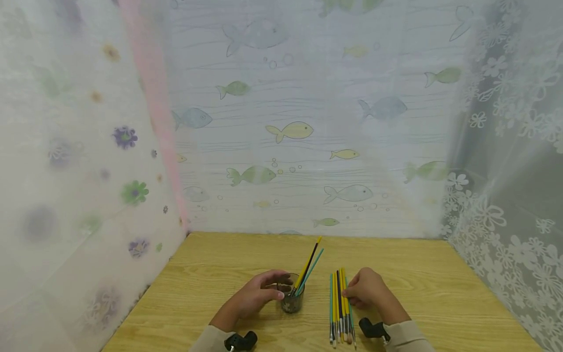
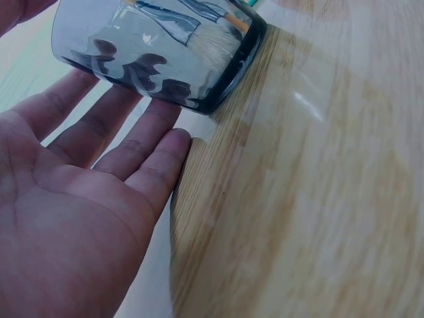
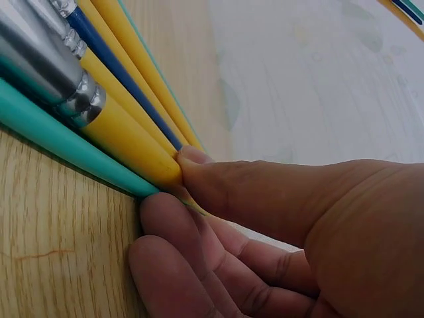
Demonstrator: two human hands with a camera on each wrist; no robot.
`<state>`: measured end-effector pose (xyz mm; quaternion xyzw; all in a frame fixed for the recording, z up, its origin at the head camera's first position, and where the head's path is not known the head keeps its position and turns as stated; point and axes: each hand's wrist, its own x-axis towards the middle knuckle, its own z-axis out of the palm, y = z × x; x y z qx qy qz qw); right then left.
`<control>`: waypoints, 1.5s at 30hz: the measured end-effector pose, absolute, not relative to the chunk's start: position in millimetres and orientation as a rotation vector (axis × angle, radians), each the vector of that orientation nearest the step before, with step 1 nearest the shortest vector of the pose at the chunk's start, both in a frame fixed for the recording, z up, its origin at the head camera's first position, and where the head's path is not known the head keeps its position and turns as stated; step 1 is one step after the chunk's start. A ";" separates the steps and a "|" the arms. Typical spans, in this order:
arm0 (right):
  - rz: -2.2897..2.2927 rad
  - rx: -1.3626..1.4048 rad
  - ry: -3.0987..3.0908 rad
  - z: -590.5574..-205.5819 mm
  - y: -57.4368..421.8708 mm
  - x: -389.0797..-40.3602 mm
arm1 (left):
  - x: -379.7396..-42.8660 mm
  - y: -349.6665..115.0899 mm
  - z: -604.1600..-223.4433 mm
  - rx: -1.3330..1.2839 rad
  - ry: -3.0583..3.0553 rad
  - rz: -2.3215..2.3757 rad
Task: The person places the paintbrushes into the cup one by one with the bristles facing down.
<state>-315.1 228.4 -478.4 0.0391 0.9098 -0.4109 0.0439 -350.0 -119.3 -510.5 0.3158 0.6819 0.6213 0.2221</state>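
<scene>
A dark-tinted glass cup stands upright on the table, with several paintbrushes leaning to the right in it. My left hand holds the cup from its left side, fingers behind it and thumb in front. In the left wrist view, bristles show through the glass. To the right lies a row of paintbrushes with yellow, teal and dark handles, bristles towards me. At the row's right side my right hand pinches a yellow paintbrush, its thumb on the handle; a teal paintbrush touches the fingertips.
The wooden table ends at a back curtain printed with fish. Flower-printed sheets hang at the left and right. A black wrist mount sits by the left sleeve, another by the right.
</scene>
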 end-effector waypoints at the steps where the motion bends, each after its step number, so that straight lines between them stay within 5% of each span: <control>1: -1.254 0.119 2.780 -478.2 228.3 -315.3 | -349.7 -119.3 -510.2 0.871 1.882 1.718; 45: -1.271 0.179 2.791 -475.5 235.9 -317.2 | -351.2 -119.2 -512.3 0.865 1.873 1.719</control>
